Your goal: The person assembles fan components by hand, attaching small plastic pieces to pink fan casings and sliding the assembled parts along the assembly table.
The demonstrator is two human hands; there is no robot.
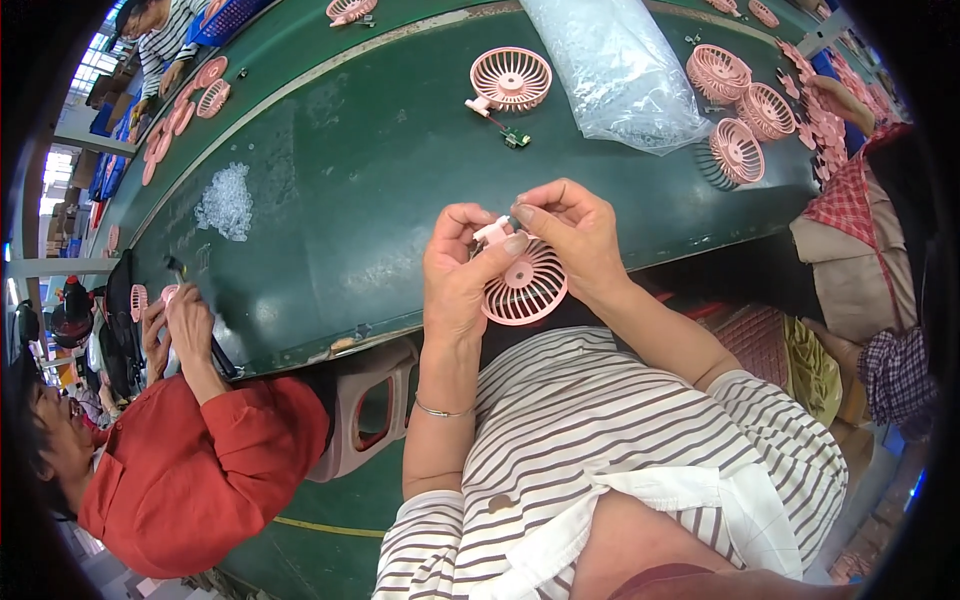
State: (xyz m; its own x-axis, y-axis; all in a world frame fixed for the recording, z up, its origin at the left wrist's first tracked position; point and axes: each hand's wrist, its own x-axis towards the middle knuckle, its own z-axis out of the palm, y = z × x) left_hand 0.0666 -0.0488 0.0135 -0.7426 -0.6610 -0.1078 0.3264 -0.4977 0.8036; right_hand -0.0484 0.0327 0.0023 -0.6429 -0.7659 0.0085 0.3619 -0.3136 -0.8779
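Between my hands, over the near edge of the green work surface, is a pink round fan housing with a slatted grille. My left hand is closed round its left side, the thumb lying across the pale pink neck at its top. At that neck my right hand pinches a small dark green piece, probably a circuit board; the fingertips partly hide it. Farther off lies another pink fan housing, joined by thin wires to a green circuit board.
A large clear plastic bag lies at the far middle. Several pink fan housings stand to the right, beside a co-worker's arm. Small clear parts are heaped at the left. A co-worker in red works close by on the left, near a plastic stool.
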